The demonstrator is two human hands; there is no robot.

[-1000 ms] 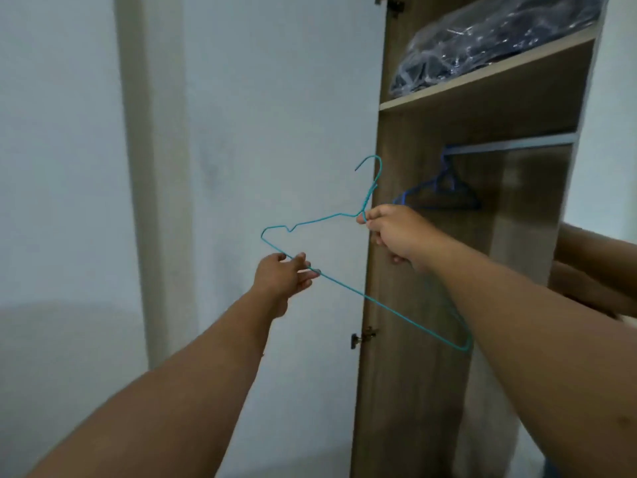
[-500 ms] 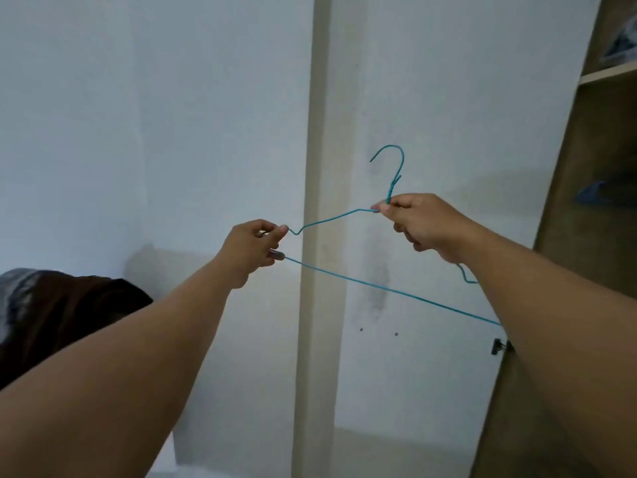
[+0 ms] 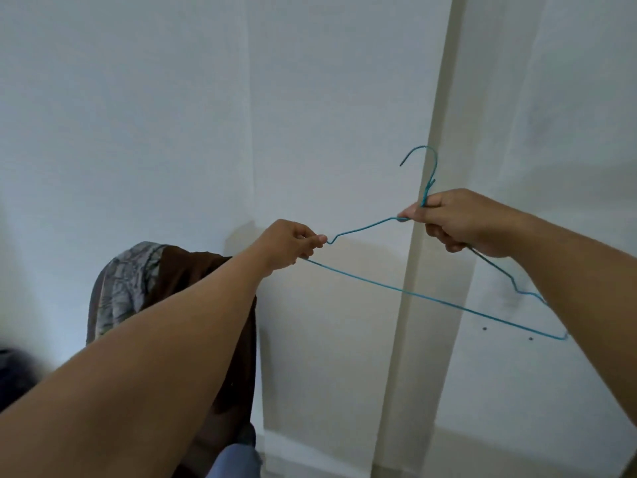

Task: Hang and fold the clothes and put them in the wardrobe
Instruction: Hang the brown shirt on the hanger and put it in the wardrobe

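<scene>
now both arms reach out in front of a white wall (image 3: 155, 115), holding a blue wire hanger (image 3: 406, 291) up between them. the right hand (image 3: 458, 222) grasps it at the neck, just under the hook, fingers curled round the wire — the hook points up and to the left. the left hand (image 3: 289, 244) pinches the hanger's left shoulder end. below the left forearm, brown and grey patterned clothes (image 3: 138, 281) lie heaped against the wall.
</scene>
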